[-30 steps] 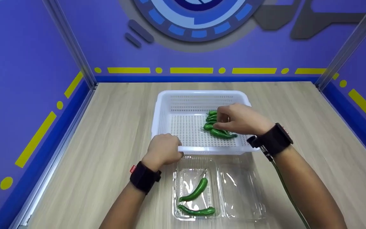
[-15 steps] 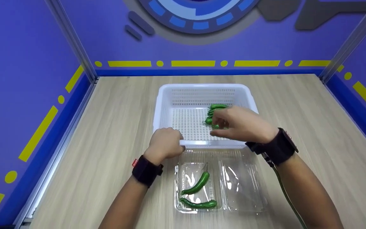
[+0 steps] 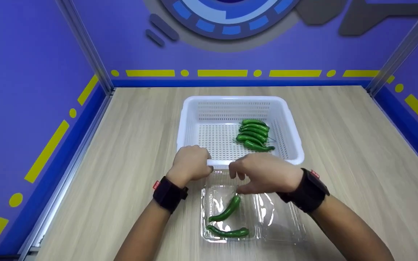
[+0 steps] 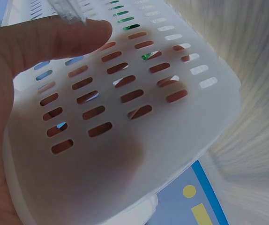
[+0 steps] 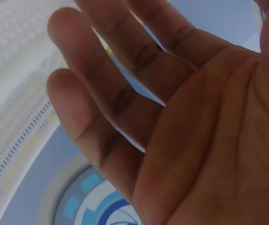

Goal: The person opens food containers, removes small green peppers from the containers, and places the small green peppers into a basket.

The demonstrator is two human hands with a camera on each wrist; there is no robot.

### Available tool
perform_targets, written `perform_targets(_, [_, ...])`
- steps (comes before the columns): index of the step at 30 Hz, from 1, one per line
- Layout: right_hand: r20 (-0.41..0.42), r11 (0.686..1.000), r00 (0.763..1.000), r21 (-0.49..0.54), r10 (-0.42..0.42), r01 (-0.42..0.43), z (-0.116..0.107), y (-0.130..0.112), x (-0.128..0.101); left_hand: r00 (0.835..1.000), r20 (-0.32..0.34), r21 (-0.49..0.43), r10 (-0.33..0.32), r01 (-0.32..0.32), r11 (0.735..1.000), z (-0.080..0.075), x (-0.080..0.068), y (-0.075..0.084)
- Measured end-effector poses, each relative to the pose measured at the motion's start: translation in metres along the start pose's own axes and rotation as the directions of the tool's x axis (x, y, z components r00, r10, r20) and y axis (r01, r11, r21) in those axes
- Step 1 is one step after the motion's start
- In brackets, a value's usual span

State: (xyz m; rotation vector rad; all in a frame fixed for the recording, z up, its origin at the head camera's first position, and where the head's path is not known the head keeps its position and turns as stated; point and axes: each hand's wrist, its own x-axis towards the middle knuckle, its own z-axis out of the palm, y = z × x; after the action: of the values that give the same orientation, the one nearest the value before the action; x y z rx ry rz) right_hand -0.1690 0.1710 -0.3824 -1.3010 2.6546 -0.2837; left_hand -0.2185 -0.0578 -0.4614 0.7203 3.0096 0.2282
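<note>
My left hand (image 3: pixel 191 162) grips the front left rim of a white plastic basket (image 3: pixel 296 148). In the left wrist view, its thumb (image 4: pixel 78 35) presses the slotted outer wall (image 4: pixel 181 126), and the other fingers show through the slots from inside. Several green chili peppers (image 3: pixel 253 132) lie side by side at the right of the basket floor. My right hand (image 3: pixel 263 172) hovers at the basket's front rim, over a clear plastic clamshell box (image 3: pixel 281 235). Its fingers (image 5: pixel 83 51) are relaxed, and the palm holds nothing. One curved chili (image 3: pixel 230 210) and another chili (image 3: pixel 229 232) lie in the box's left half.
A wooden tabletop (image 3: pixel 136 134) carries everything. Blue panels (image 3: pixel 216 59) with yellow marks stand at the back and both sides. The clamshell's flat lid half lies unfolded to the right, partly under my right forearm.
My right hand has come away from the chilies in the basket, back toward me and over the clamshell, uncovering the row. My left hand keeps its hold on the rim.
</note>
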Motion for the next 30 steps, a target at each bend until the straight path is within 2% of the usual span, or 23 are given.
perform_targets(5, [0.031, 1.000, 1.000, 0.002, -0.007, 0.007, 0.012, -0.003, 0.001, 1.000, -0.005, 0.010, -0.001, 0.001, 1.000, 0.002, 0.001, -0.001])
perform_targets(13, [0.021, 0.998, 0.999, -0.044, -0.050, 0.051, 0.025, -0.005, 0.002, 1.000, 0.003, 0.010, -0.009, 0.009, 1.000, 0.002, 0.001, 0.000])
perform_targets(18, [0.027, 0.996, 0.996, -0.033, -0.086, 0.087, 0.034, -0.006, 0.004, 1.000, -0.002, 0.011, -0.013, 0.013, 1.000, 0.003, 0.001, 0.000])
perform_targets(24, [0.030, 0.995, 0.995, -0.024, -0.100, 0.101, 0.047, -0.008, 0.007, 1.000, 0.004, 0.007, -0.016, 0.016, 1.000, 0.003, 0.001, 0.000])
perform_targets(30, [0.009, 0.991, 0.994, -0.073, -0.108, 0.109, 0.059, -0.008, 0.010, 1.000, -0.002, 0.024, -0.006, 0.006, 1.000, 0.002, 0.001, 0.000])
